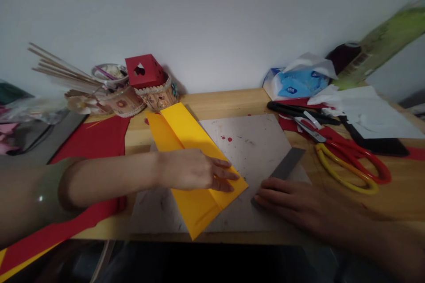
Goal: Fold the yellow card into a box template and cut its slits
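A folded sheet of yellow paper (pixel 181 124) lies slantwise on a grey, stained board (pixel 245 141). My left hand (pixel 202 172) reaches across it, palm down, with its fingers stretched out and slightly apart near the paper's right-hand edge. To the right, my right hand (pixel 285 199) has its fingers over the lower part of a dark grey ruler (pixel 289 163) and grips it against the board. The ruler is apart from the paper. Its lower end is partly hidden under my fingers.
Scissors with red and yellow handles (pixel 347 177) lie on the right, beside a black cutter (pixel 292 109). A blue tissue pack (pixel 299 82) and decorated pots (pixel 157 95) stand along the wall; one carries a red paper box (pixel 144 70). Red paper (pixel 99 139) lies left.
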Demonstrator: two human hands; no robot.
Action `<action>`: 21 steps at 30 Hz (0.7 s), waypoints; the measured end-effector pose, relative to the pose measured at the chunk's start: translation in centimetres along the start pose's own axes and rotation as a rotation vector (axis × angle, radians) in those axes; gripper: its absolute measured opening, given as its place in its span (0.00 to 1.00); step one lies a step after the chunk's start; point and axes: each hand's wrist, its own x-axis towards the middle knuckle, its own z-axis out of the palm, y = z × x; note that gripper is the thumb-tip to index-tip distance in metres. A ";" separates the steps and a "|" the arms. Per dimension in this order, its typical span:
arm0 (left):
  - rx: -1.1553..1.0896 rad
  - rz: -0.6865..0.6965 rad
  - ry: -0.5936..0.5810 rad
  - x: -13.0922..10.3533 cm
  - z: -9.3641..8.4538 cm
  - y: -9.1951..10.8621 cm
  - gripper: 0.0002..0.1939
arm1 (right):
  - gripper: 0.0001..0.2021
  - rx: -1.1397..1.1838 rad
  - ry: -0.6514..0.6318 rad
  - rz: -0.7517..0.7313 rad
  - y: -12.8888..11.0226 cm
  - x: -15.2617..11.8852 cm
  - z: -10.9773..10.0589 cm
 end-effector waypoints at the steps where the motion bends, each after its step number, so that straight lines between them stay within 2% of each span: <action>1: 0.007 0.006 -0.010 0.0 0.1 0.0 0.20 | 0.28 -0.003 -0.001 -0.014 0.0 -0.4 0.0; 5: -0.013 0.002 -0.005 -0.1 0.3 -0.1 0.22 | 0.20 -0.111 0.078 -0.037 1.4 -2.1 0.5; 9: -0.021 0.010 0.035 -0.1 -0.6 0.1 0.23 | 0.19 -0.195 0.122 0.107 3.8 -2.1 1.3; 11: -0.023 -0.014 0.049 -0.2 -1.4 0.3 0.21 | 0.19 -0.197 0.132 0.177 4.1 -1.5 1.5; 13: -0.037 -0.049 0.070 -0.2 -2.0 0.4 0.20 | 0.19 -0.142 0.163 0.264 3.5 -0.9 1.5; 16: -0.031 -0.065 0.138 -0.1 -2.4 0.2 0.18 | 0.17 0.062 0.175 0.435 1.3 -0.3 1.6; 19: 0.048 -0.093 0.194 0.7 -2.0 -0.3 0.18 | 0.17 0.253 0.128 0.611 -0.7 0.5 2.1; 21: 0.140 -0.104 0.263 1.4 -1.4 -0.6 0.17 | 0.15 0.294 0.137 0.703 -1.2 1.1 2.6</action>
